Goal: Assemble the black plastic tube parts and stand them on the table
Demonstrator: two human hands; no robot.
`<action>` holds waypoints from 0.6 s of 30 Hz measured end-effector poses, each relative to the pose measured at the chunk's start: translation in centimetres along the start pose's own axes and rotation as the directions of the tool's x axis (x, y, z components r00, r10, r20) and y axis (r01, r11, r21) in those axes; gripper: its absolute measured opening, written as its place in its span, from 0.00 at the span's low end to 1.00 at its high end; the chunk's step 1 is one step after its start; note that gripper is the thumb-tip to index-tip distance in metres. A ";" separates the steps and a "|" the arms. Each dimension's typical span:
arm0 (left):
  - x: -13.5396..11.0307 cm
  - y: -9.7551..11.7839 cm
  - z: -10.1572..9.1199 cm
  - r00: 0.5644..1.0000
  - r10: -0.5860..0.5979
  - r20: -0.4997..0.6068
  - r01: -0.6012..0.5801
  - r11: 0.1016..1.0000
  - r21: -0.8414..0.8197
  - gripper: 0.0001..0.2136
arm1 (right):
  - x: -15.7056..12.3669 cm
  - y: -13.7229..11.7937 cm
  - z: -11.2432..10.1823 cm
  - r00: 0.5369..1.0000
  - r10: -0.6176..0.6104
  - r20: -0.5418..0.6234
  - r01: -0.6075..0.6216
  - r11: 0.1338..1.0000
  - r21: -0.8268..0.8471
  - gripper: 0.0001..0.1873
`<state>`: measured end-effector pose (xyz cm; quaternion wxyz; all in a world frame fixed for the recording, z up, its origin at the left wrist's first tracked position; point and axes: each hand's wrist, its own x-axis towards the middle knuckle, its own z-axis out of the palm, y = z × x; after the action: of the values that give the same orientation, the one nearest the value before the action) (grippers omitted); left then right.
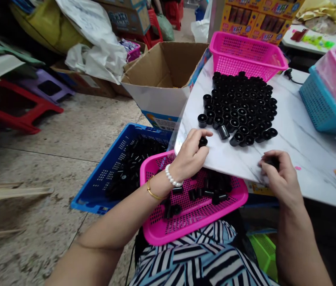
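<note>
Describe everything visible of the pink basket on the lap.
The basket, seemingly plastic, is bright pink, shallow and oblong, with a smooth rim and perforated walls and floor. It sits on patterned cloth, its far side partly hidden by the table. Black cylinders lie scattered inside; the left forearm crosses above it, and whether they touch is unclear.

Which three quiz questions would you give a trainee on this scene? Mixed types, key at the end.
1. Multiple choice. What does the left hand hold?
A) a yellow packet
B) a black cylinder
C) a blue basket
2. True or false: the pink basket nearest the lap has nothing in it.
3. Short answer. Which two ornaments are worn on the left wrist?

Key:
1. B.
2. False; that pink basket has loose black cylinders lying in it.
3. A white bead bracelet and a thin gold bangle.
</note>
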<state>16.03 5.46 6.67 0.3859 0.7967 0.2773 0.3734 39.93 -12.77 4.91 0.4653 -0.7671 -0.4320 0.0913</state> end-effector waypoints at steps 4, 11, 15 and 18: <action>0.8 0.0 1.0 0.973 0.162 -0.163 -0.159 0.987 0.030 0.12 | -0.4 -0.5 0.1 0.997 0.081 0.015 -0.082 0.983 0.166 0.15; 2.0 -1.6 3.3 0.980 0.122 -0.158 -0.108 0.990 0.095 0.27 | -1.2 -4.1 3.1 0.904 -0.428 0.018 0.410 0.850 -0.330 0.05; 1.8 -1.8 4.1 0.965 0.069 -0.253 -0.023 0.983 0.180 0.32 | 0.4 -6.8 5.5 0.788 -0.612 0.069 0.473 0.531 -0.703 0.18; 1.5 -1.6 4.3 0.973 0.080 -0.218 -0.031 0.976 0.218 0.22 | 1.8 -7.8 7.2 0.819 -0.536 0.206 0.449 0.375 -0.811 0.23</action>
<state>20.14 5.69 4.07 0.2539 0.7934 0.3351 0.4402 32.57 -5.33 7.59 0.0692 -0.7311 -0.6077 -0.3024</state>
